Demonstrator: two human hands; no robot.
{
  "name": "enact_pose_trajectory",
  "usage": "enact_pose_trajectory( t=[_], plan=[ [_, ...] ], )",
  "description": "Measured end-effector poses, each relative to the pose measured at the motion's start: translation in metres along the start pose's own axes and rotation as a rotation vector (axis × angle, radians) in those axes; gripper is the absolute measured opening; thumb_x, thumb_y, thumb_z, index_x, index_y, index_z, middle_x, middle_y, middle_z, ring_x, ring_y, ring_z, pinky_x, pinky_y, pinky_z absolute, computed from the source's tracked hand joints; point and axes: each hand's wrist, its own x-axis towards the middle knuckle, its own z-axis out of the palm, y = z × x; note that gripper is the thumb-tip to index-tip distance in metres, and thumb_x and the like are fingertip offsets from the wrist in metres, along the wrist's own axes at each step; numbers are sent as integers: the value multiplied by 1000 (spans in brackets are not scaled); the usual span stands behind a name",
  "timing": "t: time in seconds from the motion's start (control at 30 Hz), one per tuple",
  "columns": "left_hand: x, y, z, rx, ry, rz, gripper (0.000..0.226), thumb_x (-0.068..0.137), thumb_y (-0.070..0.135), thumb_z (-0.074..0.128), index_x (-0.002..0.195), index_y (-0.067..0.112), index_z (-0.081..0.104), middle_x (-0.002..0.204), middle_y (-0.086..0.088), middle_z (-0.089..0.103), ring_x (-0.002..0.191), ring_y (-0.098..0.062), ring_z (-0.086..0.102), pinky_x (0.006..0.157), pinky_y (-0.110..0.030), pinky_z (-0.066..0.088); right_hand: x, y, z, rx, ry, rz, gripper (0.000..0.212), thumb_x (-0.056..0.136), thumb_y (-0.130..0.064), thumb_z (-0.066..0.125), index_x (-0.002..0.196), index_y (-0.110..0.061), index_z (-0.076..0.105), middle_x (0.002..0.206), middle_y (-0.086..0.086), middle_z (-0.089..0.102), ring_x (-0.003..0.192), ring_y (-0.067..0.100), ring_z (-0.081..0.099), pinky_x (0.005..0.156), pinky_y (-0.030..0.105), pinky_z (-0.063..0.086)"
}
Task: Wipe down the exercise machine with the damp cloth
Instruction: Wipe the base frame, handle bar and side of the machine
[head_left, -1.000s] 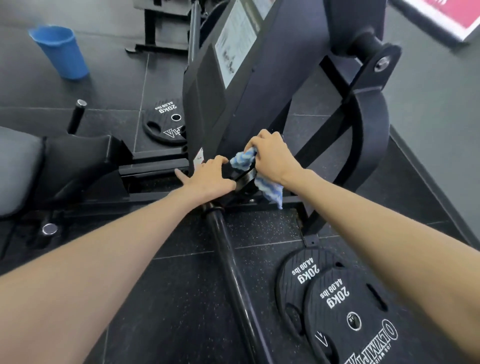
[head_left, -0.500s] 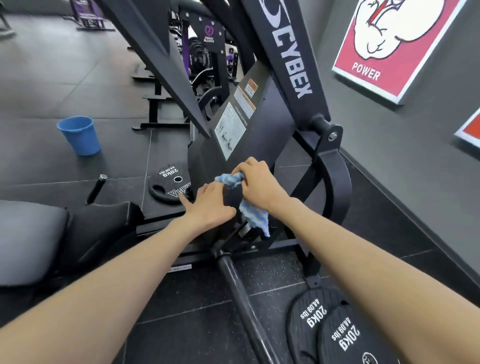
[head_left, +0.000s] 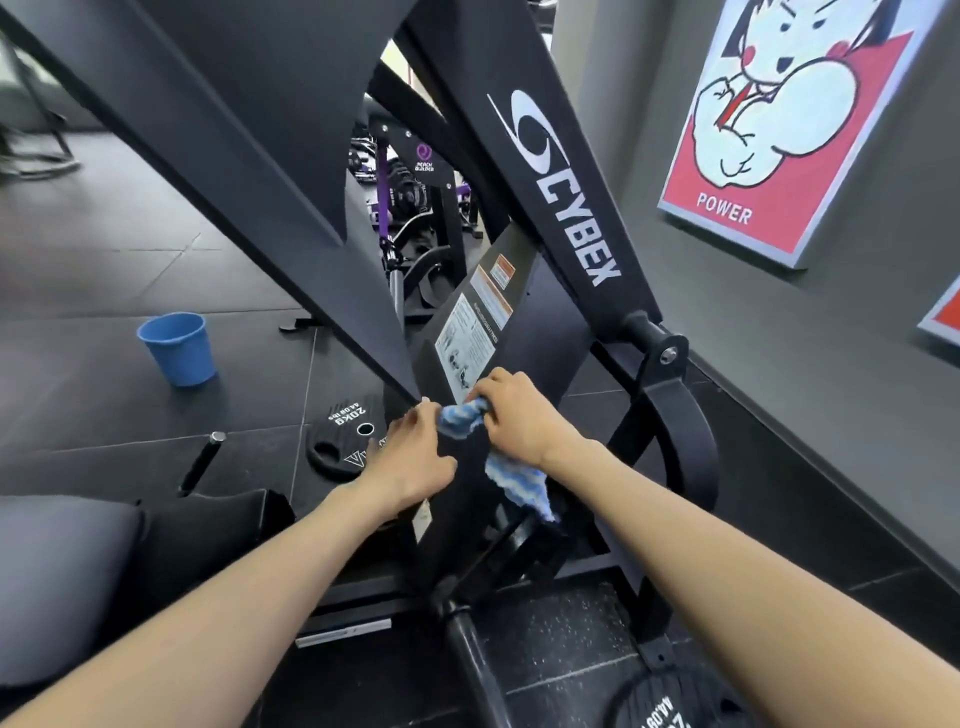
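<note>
Your right hand (head_left: 519, 415) is gripping the blue and white cloth (head_left: 511, 480) in a bunch, and it presses the cloth on the black panel (head_left: 540, 332) of the exercise machine (head_left: 566, 202), just under the white sticker (head_left: 465, 345). A loose end of the cloth hangs down below your wrist. Your left hand (head_left: 415, 457) lies flat on the left edge of the same panel with its fingers out straight, holding nothing. A second ago both hands were lower, down by the bottom bar near the floor. Now they have climbed up the panel, and your head has tipped up too, so you can see the big sloping beam with the white letters. That tells me the low part is likely wiped and you are working your way up. There is a lot of machine still above your hands, so the job looks far from over. Go gently over the sticker so its edges do not peel. The blue bucket (head_left: 176, 348) sits on the floor well away to the left, if the cloth needs more water.
</note>
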Motion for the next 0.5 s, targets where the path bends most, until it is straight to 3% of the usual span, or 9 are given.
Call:
enact_pose_trajectory(
  t=[0.17,0.23,0.37,0.43,0.5],
  plan=[
    [11,4,-4,100,-63,-28,65,88,15,48,145,14,17,149,-8,31,137,-27,28,111,-43,20,23,27,-11,17,34,-15,32,82,-1,45,108,-9,63,113,10,56,103,32,51,92,42,43],
    [11,1,-15,113,-64,-61,63,87,16,48,143,16,20,144,-12,38,132,-30,34,110,-42,27,37,28,-22,87,107,43,31,83,1,45,106,-5,64,112,14,57,103,34,53,90,35,40],
    [7,-6,-36,49,-42,-62,44,87,22,40,129,9,46,137,-14,46,125,-31,39,103,-37,36,58,-16,-47,590,350,184,27,91,-4,45,112,-7,62,108,3,58,98,17,52,79,21,35],
    [7,-9,-47,8,-19,-54,38,89,20,39,122,4,51,130,-16,51,123,-33,41,100,-36,38,64,-48,-51,921,309,163,23,93,-10,47,111,-12,61,104,-1,59,95,11,53,81,21,40],
    [9,-12,-59,-58,-9,-40,26,91,10,46,113,1,56,126,-18,55,123,-33,44,99,-35,40,64,-79,-45,1063,176,78,23,96,-13,46,115,-16,60,107,-5,60,99,7,54,87,18,42]
  ],
)
